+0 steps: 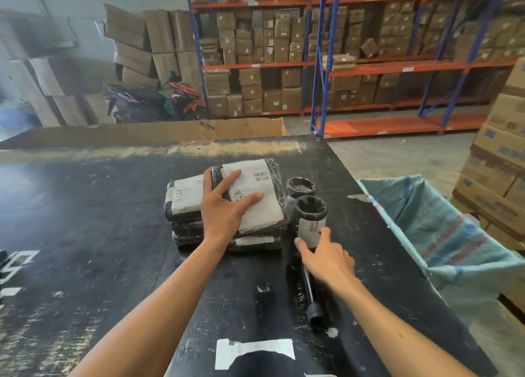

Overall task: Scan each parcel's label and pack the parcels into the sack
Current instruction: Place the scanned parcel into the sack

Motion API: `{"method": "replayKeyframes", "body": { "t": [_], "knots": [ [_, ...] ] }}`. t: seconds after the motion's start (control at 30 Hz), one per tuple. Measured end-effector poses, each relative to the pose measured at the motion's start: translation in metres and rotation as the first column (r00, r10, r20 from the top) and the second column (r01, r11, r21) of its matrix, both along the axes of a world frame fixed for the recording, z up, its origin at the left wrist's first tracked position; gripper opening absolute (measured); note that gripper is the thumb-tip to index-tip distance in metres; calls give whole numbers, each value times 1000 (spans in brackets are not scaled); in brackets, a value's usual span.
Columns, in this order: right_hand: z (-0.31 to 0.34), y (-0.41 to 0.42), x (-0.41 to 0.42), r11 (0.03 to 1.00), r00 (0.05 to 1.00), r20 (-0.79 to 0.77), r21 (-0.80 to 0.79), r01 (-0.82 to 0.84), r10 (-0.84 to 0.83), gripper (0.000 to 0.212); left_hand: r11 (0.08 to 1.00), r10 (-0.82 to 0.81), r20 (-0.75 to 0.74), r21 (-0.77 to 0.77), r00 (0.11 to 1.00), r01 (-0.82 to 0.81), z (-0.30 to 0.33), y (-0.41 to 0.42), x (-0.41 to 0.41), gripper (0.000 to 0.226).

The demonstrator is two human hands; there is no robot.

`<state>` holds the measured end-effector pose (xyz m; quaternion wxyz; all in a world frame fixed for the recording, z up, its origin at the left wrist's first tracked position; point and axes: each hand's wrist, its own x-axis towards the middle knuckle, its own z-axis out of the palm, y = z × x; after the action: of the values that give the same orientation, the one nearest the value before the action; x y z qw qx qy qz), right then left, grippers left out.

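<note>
Fingers of the left hand lie straight and spread, pressing flat on the white paper label of the top parcel, a flat slab wrapped in glossy, crinkled black film. That parcel crowns a stack of similar flat parcels sitting mid-desk. Just right of the stack stand two upright cylindrical parcels, also film-wrapped with puckered dark tops: the far cylinder and the near cylinder, which carries a white label band. The right hand reaches to the near cylinder's base, its thumb and forefinger lightly curved against the label; whether they actually grip it cannot be told. Beneath that hand lies a slim dark rod-shaped object with a black rubbery cap. The desk is black, scuffed and scratched, with torn white tape scraps. At its right edge hangs the open sack, woven teal plastic with red print.
</note>
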<state>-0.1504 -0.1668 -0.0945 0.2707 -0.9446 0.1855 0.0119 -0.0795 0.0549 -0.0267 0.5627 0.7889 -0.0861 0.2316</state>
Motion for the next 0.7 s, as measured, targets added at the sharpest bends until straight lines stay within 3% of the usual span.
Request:
{"method": "replayKeyframes", "body": {
  "t": [0.13, 0.23, 0.43, 0.6, 0.7],
  "knots": [
    [38, -39, 5, 939, 935, 354, 332, -95, -30, 49, 996, -91, -8, -19, 996, 90, 9, -30, 9, 63],
    [65, -64, 10, 860, 862, 506, 435, -266, 11, 44, 985, -166, 0, -56, 986, 166, 14, -64, 15, 61],
    [79, -124, 41, 762, 817, 574, 501, -410, 62, 57, 944, -292, -19, -164, 956, 286, 20, -155, 31, 56],
    [58, -200, 69, 776, 819, 574, 518, -360, -4, 76, 935, -349, -81, -106, 934, 340, 11, -244, 50, 27],
    [43, -253, 84, 794, 832, 552, 530, -297, -58, 85, 916, -398, -182, -137, 899, 378, -1, -301, 58, 30]
  ]
}}
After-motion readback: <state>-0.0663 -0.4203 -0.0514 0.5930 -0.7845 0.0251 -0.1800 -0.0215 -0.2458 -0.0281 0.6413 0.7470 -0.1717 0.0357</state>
